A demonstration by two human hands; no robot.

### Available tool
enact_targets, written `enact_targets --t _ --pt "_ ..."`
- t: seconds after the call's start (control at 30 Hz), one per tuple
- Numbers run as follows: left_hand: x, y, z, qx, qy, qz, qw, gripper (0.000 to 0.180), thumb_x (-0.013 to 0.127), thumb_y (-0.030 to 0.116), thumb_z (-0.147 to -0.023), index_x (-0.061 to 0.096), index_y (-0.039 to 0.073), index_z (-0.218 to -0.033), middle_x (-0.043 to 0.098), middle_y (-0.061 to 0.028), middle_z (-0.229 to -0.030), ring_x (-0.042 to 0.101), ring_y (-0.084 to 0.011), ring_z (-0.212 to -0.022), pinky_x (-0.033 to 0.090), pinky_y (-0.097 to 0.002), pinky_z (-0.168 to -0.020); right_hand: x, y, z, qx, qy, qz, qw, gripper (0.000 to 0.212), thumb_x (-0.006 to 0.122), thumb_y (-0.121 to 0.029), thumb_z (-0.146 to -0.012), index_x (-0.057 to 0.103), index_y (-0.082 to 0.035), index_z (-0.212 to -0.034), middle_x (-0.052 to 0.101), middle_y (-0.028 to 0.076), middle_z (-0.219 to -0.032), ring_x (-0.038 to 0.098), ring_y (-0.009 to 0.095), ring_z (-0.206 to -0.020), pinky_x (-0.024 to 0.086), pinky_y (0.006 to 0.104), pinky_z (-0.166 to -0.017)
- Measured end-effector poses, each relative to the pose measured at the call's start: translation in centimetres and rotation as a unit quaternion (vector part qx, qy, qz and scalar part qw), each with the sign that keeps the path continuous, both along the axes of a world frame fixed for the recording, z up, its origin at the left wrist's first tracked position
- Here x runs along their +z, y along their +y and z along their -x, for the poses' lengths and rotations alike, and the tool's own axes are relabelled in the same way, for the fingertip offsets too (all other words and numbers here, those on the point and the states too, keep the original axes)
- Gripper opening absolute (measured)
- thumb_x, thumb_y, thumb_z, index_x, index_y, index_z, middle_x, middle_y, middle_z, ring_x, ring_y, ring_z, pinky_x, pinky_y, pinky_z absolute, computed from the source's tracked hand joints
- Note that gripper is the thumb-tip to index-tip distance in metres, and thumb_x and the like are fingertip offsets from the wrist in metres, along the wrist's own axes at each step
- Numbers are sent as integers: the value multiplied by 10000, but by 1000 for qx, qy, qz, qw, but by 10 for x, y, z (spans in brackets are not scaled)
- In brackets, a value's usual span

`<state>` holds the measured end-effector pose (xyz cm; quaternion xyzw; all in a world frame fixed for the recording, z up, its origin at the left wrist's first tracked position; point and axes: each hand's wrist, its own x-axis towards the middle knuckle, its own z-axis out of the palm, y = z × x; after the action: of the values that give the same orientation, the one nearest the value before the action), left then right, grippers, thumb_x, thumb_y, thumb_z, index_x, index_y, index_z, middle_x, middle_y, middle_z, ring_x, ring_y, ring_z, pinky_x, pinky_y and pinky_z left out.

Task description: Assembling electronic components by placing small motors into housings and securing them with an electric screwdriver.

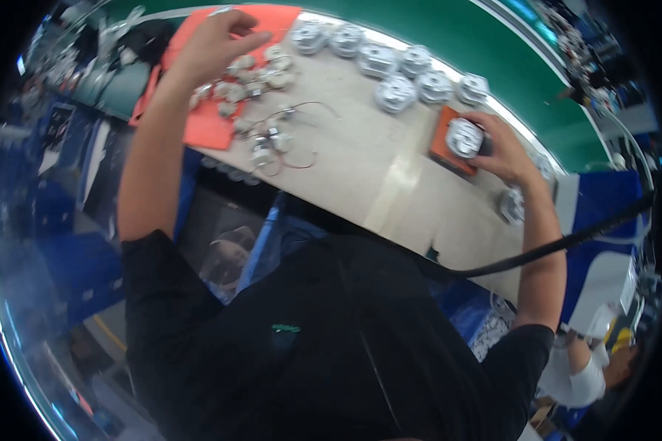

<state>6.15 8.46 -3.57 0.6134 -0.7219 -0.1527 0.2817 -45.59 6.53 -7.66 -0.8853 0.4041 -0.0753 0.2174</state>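
Note:
My right hand (499, 147) is closed round a white, round plastic housing (464, 138), which sits on an orange block (441, 140) at the right of the bench. A dark patch shows between the fingers and the housing; I cannot make out what it is. Raised over a coral-red sheet (279, 18) at the far left, my left hand (217, 45) has its thumb and fingers apart and holds nothing visible. Nearest to it lie several small white motor-like parts (232, 92), partly on the sheet. Others with thin red and dark wires (301, 165) lie beside the sheet's right edge.
Several similar white housings (395, 93) stand along the bench's far edge, before a green wall (434, 22). Another housing (513, 204) is beside my right forearm. A black cable (552, 253) crosses over that forearm. Blue bins (603, 198) and another person (577, 375) are at the right.

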Motion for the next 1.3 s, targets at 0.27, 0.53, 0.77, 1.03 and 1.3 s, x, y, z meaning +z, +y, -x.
enact_targets --t 0.27,0.53,0.77,1.03,1.3 --pt "-25 8 36 -50 -160 -89 982 374 746 198 -837 674 27 -1161 717 -177 -1096 698 -300 -1018 565 -420 -847 13 8 -6 -26 35 -41 998 897 809 -25 -640 481 -109 -1471 522 165 -1468 453 353 -1391 344 418 -1197" --pt "-47 -7 56 -80 -447 -140 880 396 688 61 -797 661 65 -1192 620 -163 -1223 655 -367 -1107 551 -467 -910 19 32 18 -48 4 45 998 830 822 -24 -696 496 -111 -1454 519 153 -1465 451 353 -1392 349 437 -1192" --pt "27 6 38 -58 -112 21 992 386 788 59 -753 669 30 -1119 667 -69 -975 641 -169 -906 520 -295 -776 35 44 37 -119 -92 6 989 516 736 -58 -834 597 -53 -1331 638 131 -1291 574 288 -1260 424 387 -1112" --pt "51 49 182 -248 155 259 920 420 833 -7 -734 659 56 -1111 615 -44 -1015 584 -119 -812 497 -253 -708 37 52 22 -84 -442 -193 872 480 703 -252 -938 515 -23 -1315 600 135 -1312 590 235 -1233 430 399 -1116" --pt "4 40 297 -345 205 167 901 448 843 33 -687 649 97 -1085 593 -95 -995 638 -277 -884 542 -381 -716 25 61 5 -15 -539 -360 761 441 677 -277 -972 510 -49 -1310 610 93 -1207 618 173 -1105 508 346 -1008"
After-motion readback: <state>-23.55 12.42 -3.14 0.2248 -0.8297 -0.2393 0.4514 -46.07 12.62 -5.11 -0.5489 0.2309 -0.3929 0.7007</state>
